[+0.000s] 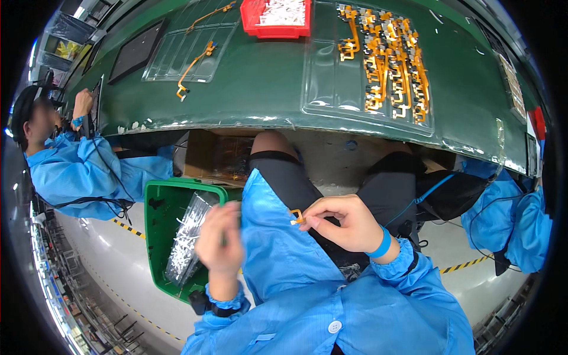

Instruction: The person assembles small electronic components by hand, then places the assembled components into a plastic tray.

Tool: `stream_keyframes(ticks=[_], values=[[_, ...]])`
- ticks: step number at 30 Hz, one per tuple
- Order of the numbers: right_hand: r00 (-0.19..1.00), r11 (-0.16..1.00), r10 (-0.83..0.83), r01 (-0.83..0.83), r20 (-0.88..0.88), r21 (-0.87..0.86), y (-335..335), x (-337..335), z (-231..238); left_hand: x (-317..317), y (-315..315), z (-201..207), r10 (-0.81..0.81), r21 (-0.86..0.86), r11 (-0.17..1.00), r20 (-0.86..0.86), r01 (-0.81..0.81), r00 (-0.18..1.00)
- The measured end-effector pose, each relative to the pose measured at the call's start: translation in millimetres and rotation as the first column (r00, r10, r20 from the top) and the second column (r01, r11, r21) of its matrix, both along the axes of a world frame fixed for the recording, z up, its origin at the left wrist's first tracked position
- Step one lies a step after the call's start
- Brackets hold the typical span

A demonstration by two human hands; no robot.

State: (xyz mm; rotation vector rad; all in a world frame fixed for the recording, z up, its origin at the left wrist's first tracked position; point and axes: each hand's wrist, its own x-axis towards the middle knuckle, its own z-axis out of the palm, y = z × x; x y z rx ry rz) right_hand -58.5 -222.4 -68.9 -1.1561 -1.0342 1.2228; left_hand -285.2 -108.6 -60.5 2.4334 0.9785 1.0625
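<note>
Above my lap, my right hand pinches a small orange flex cable between thumb and fingertips. A blue band circles that wrist. My left hand is smeared by motion beside the rim of a green bin, so its fingers and anything in them do not show clearly. Inside the bin lies a clear plastic tray with many small white pieces.
On the green table, a clear tray holds rows of orange flex cables. Left of it are a red box of white pieces and another clear tray with two cables. Co-workers in blue sit at both sides; a cardboard box stands below.
</note>
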Motion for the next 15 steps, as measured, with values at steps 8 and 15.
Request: stream_keyframes(ticks=[8, 15], values=[[0.941, 0.991, 0.015, -0.059, -0.338, -0.122, 15, -13, -7, -202, -6, -33, 0.671, 0.253, 0.659, -0.622, -0.708, 0.404], [0.932, 0.986, 0.091, -0.135, -0.352, -0.101, 17, -21, 7, -95, -14, 2, 0.545, -0.093, 0.713, -0.55, -0.695, 0.633]])
